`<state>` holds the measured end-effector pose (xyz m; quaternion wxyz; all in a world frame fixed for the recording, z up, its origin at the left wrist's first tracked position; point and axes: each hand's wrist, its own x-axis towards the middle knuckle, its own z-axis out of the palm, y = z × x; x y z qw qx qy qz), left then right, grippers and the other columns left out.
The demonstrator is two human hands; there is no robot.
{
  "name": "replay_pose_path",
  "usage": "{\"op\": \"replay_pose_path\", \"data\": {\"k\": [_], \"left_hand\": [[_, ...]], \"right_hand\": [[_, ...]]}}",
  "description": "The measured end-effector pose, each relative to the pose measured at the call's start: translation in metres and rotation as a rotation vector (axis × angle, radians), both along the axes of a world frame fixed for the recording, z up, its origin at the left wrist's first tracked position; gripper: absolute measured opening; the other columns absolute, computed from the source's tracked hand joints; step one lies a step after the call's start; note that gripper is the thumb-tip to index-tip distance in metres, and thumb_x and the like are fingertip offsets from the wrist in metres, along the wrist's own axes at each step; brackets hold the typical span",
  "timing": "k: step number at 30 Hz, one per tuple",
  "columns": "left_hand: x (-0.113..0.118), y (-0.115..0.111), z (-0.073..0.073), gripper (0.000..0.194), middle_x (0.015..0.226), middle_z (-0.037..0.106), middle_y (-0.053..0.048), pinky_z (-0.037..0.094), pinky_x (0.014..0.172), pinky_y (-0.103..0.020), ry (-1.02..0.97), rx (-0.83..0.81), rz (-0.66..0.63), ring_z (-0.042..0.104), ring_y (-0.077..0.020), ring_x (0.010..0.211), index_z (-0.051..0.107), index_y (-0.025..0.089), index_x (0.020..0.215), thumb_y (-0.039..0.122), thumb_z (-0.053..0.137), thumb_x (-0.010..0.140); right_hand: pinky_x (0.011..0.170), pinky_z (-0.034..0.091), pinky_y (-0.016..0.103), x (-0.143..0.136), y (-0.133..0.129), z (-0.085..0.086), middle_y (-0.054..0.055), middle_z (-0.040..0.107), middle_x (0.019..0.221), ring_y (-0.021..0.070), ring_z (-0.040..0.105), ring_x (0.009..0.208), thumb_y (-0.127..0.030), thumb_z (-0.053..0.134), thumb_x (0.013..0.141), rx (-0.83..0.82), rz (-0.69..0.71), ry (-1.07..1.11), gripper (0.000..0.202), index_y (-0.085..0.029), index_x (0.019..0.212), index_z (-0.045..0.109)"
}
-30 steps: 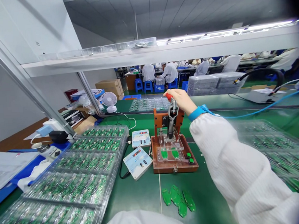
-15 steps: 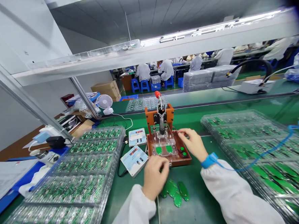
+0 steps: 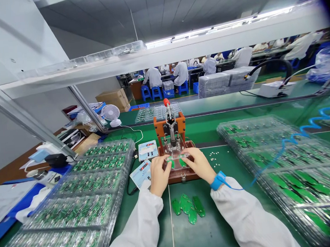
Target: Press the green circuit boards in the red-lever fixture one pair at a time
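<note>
A toggle-clamp test fixture (image 3: 170, 128) with an orange frame and red-tipped lever stands ahead of me. At its base, a clear plastic plate (image 3: 176, 157) is pinched at its left end by my left hand (image 3: 159, 175) and at its right end by my right hand (image 3: 200, 164). The plate appears raised and tilted over two green circuit boards (image 3: 172, 164) in the brown base (image 3: 179, 177). A blue wrist strap (image 3: 219, 179) circles my right wrist. Several loose green circuit boards (image 3: 186, 205) lie on the mat in front of the fixture.
Stacked clear trays of boards stand on the left (image 3: 101, 187) and right (image 3: 290, 168). Two small meter boxes (image 3: 147, 150) sit left of the fixture. Tiny white pieces (image 3: 215, 158) lie to its right. A blue coiled cord (image 3: 294, 136) crosses the right tray.
My left hand has moved up from above the loose boards to the fixture. My right hand has moved left from the fixture's right side. Both now grip the clear plate.
</note>
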<state>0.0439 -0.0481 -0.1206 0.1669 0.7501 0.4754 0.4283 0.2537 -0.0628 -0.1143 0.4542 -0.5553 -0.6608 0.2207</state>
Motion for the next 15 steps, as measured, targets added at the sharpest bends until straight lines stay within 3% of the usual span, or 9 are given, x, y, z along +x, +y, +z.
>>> {"op": "replay_pose_path", "data": {"k": [3,7,11,15], "left_hand": [[-0.002,-0.008,-0.002,0.020,0.103,0.070,-0.008,0.048,0.094,-0.044,-0.147,-0.028,0.033,0.063,-0.0265,0.102,0.070,0.021,0.108,0.032,0.057,0.098],[0.002,-0.023,-0.010,0.018,0.088,0.068,-0.005,0.050,0.085,-0.039,-0.218,-0.127,0.063,0.065,-0.0232,0.088,0.061,0.020,0.097,0.037,0.064,0.093],[0.007,-0.035,-0.016,0.022,0.085,0.065,-0.004,0.054,0.077,-0.034,-0.226,-0.150,-0.045,0.066,-0.0211,0.083,0.057,0.020,0.088,0.040,0.063,0.093],[0.001,-0.036,-0.026,0.029,0.095,0.070,-0.006,0.057,0.083,-0.039,-0.201,-0.114,-0.128,0.071,-0.0237,0.089,0.063,0.021,0.102,0.049,0.062,0.094]], "right_hand": [[0.085,0.058,0.040,0.000,-0.009,0.001,0.008,0.076,0.096,0.0235,0.072,0.089,-0.040,0.063,0.090,-0.099,0.071,0.159,0.027,-0.021,0.106,0.070],[0.081,0.060,0.035,-0.010,-0.023,-0.004,0.008,0.077,0.094,0.0220,0.074,0.088,-0.042,0.068,0.085,-0.192,0.150,0.335,0.029,-0.019,0.101,0.071],[0.081,0.059,0.034,-0.019,-0.035,-0.004,0.007,0.078,0.094,0.0213,0.074,0.087,-0.039,0.071,0.082,-0.244,0.142,0.434,0.026,-0.019,0.098,0.072],[0.074,0.058,0.029,-0.016,-0.066,0.001,0.002,0.077,0.081,0.0188,0.074,0.077,-0.031,0.074,0.078,-0.281,0.063,0.459,0.018,-0.020,0.091,0.076]]}}
